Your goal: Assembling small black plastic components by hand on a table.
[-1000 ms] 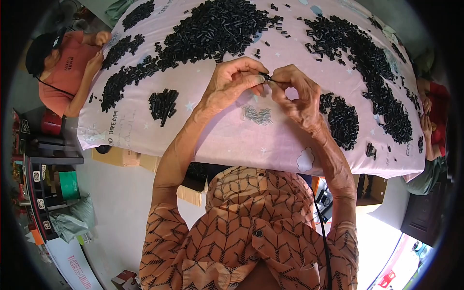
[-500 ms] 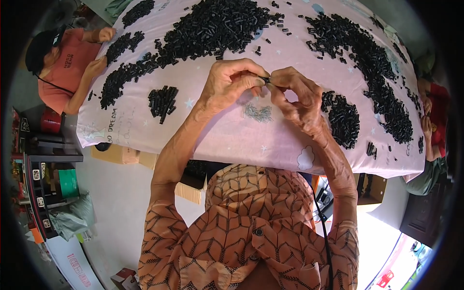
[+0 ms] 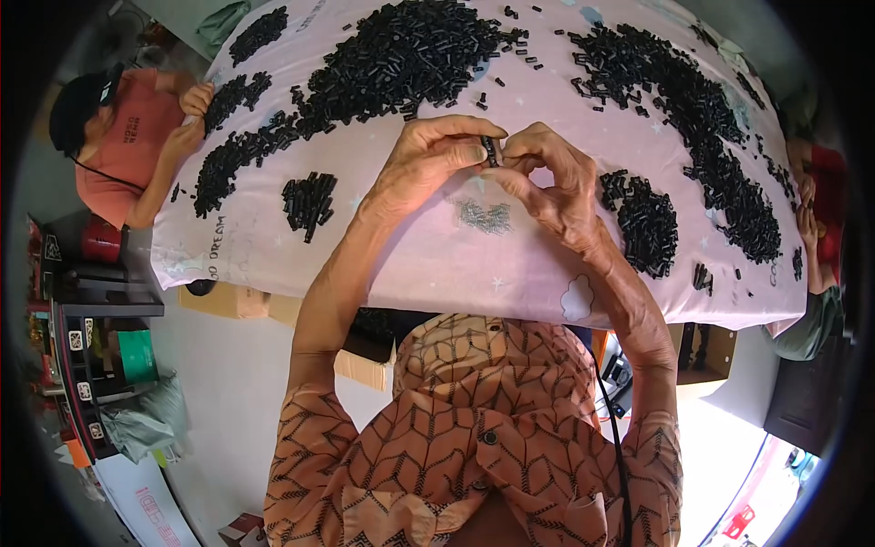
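My left hand [image 3: 427, 164] pinches a short black plastic tube [image 3: 491, 150] between thumb and fingertips above the cloth. Close against its right side, my right hand [image 3: 556, 178] has thumb and forefinger drawn together; whatever they hold is too small to make out. Below the hands lies a small heap of thin silvery metal pieces [image 3: 483, 216]. To the left is a bundle of longer black tubes [image 3: 308, 202]. Beside my right wrist sits a pile of short black tubes [image 3: 647, 226].
A pink patterned cloth [image 3: 428, 264] covers the table. Large heaps of black tubes [image 3: 401, 59] lie at the far side, with another long heap [image 3: 702, 137] on the right. One person [image 3: 137, 137] works at the left edge, another person [image 3: 825, 201] at the right.
The black tube has turned more upright in my left fingers and shows more. My right fingers have shifted slightly down along its side. At the left, the other person's hands have moved closer together.
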Tool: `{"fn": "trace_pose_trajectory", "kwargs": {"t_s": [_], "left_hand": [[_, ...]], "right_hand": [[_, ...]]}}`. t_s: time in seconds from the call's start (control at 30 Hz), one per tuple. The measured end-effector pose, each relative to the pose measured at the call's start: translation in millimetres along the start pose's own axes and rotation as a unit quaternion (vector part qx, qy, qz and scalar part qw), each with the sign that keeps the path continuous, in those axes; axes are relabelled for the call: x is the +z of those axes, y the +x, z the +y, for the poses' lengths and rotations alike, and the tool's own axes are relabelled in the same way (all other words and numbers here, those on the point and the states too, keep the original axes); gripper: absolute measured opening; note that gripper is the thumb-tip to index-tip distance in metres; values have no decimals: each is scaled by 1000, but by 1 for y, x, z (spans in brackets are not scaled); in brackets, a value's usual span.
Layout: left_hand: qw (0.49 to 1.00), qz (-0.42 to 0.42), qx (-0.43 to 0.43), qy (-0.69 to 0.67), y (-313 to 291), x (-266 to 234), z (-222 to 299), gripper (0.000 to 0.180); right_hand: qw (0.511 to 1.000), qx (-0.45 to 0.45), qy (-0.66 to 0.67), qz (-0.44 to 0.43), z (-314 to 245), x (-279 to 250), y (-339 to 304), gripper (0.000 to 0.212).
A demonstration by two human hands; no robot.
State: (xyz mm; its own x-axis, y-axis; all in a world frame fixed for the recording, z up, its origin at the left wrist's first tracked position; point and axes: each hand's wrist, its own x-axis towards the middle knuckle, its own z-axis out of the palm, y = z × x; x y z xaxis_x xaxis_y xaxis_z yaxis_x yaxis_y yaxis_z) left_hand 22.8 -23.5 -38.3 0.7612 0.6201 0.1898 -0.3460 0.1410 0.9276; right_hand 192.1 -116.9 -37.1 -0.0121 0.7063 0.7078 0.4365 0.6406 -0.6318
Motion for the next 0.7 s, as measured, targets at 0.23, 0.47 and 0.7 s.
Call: {"fn": "trace_pose_trajectory", "kwargs": {"t_s": [0.23, 0.47, 0.7], "left_hand": [[999, -31, -22, -1, 0, -4, -3, 28], [995, -71, -33, -56, 1, -1, -2, 39], [989, -102, -49, -91, 1, -1, -2, 44]], "right_hand": [[999, -22, -40, 4, -4, 1, 2, 36], [996, -36, -75, -14, -2, 3, 3, 46], [996, -34, -74, -28, -4, 1, 3, 46]]}}
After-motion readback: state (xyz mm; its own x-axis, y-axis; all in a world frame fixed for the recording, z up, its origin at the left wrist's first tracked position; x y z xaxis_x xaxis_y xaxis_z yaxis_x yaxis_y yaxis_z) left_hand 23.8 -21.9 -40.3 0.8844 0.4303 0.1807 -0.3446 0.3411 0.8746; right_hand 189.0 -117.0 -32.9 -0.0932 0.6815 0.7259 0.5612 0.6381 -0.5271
